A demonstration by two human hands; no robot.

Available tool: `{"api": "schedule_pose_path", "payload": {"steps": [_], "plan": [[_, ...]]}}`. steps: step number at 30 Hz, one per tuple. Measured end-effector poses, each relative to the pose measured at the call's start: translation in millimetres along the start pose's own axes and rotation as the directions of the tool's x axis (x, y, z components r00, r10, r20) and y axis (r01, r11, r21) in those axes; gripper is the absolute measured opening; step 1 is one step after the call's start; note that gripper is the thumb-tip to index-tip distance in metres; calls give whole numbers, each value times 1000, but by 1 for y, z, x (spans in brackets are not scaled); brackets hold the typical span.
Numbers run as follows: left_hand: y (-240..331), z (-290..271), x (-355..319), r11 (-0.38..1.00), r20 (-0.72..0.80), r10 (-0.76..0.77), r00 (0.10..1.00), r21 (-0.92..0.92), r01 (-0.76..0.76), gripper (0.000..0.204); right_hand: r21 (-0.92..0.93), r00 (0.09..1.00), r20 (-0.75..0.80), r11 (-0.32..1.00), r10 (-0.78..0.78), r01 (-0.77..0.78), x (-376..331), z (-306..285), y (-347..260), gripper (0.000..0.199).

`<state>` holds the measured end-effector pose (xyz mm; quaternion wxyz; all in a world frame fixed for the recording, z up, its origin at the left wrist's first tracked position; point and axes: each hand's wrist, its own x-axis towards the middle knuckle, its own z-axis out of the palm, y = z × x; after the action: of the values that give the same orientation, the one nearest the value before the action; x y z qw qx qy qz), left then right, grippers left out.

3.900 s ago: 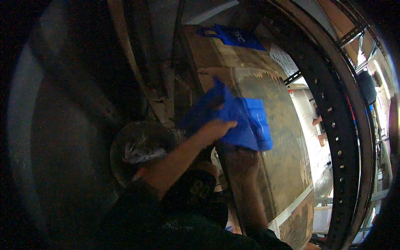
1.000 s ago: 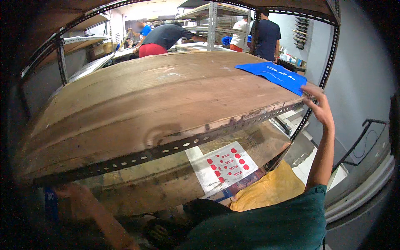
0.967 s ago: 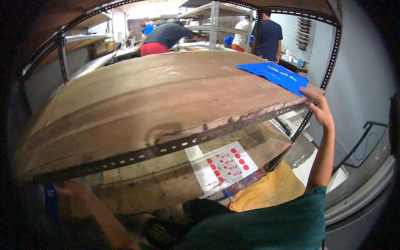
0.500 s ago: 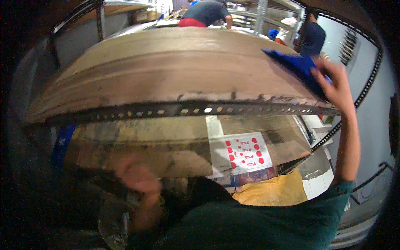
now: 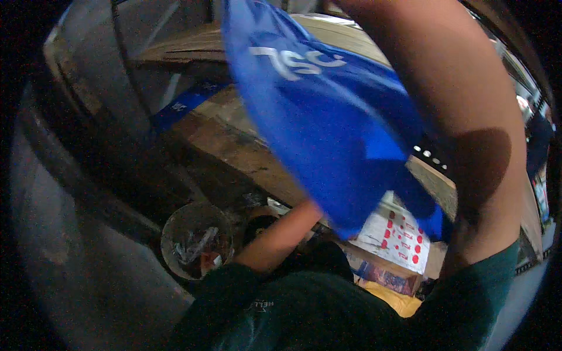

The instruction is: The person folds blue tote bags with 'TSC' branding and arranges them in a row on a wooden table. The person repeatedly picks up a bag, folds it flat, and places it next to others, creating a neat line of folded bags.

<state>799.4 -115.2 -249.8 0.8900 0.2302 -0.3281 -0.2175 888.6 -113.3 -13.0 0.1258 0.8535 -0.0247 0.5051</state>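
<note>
Blue cloth: (image 5: 333, 128) is being held up across the middle, before the shelves, apparently so that it is hanging free.
Right hand: is being cut off by the upper edge; opening and hold cannot be told, though the right forearm (image 5: 486, 111) is being held high beside the cloth.
Left hand: is being hidden behind the cloth's lower edge; its grip cannot be told.
Shelf edges: the upper board (image 5: 187, 50) and lower board (image 5: 252, 158) are being partly covered.
Room: leftward, space is being left above the round tub (image 5: 175, 219); rightward, it is being blocked by the forearm.
</note>
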Motion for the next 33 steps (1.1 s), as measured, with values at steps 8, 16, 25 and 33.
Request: {"api": "schedule_pose_path", "payload": {"steps": [8,16,25,33], "plan": [[18,-37,6,989,-265,149,953,39,-144,62,314,977,-186,936,-101,156,22,43,-67,22],[49,-87,13,965,-448,263,854,105,-242,43,387,984,-150,910,-95,147,44,54,-106,21],[147,-200,-65,942,-648,321,691,291,-165,22,799,981,-190,576,-29,172,-176,23,-91,25],[64,-281,-72,834,-670,35,742,428,348,21,30,168,966,-558,-198,-829,-357,177,-45,81]]}}
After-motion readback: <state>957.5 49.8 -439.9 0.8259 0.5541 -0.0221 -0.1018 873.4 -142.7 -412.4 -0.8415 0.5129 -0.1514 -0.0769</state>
